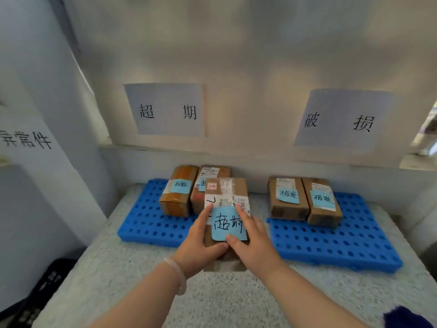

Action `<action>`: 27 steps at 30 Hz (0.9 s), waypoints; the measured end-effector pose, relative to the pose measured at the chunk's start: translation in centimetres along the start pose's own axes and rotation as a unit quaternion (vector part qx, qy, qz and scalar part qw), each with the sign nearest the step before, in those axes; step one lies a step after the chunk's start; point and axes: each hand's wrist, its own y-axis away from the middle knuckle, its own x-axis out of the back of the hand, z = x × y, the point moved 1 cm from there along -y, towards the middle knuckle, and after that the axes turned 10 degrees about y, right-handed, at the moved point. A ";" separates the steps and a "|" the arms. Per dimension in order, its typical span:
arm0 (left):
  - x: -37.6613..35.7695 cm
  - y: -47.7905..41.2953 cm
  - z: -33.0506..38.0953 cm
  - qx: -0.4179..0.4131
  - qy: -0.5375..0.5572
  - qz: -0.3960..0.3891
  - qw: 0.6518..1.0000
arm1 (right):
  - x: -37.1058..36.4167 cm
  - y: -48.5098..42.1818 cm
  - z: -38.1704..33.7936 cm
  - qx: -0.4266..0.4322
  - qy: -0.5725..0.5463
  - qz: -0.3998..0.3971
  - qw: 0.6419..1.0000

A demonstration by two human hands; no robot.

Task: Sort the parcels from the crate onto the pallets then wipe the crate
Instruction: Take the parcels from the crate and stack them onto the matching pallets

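I hold a brown cardboard parcel (227,192) with a blue sticky note on top, above the gap between two blue perforated pallets. My left hand (201,242) grips its left side and my right hand (253,242) grips its right side, thumb on the note. The left pallet (144,221) carries two parcels (177,192) with blue notes, under a wall sign. The right pallet (343,245) carries two parcels (305,200) with blue notes, under a second wall sign. The crate (40,292) shows as a dark shape at the lower left.
The pallets lie on a speckled grey floor (212,299) against a white wall. A white partition with writing (35,143) stands at the left. A dark blue object (406,318) pokes in at the bottom right corner.
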 end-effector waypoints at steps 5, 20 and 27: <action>5.5 0.9 -1.0 0.041 0.027 0.059 0.997 | -4.5 -2.5 -3.2 0.031 -0.014 -0.063 0.997; 26.2 -1.4 -4.7 0.028 -0.016 0.032 0.999 | -19.7 -10.9 -14.1 0.026 0.007 -0.075 0.997; 32.5 -4.1 -8.3 0.061 -0.064 -0.034 0.996 | -25.5 -14.3 -15.5 -0.043 0.010 -0.100 0.994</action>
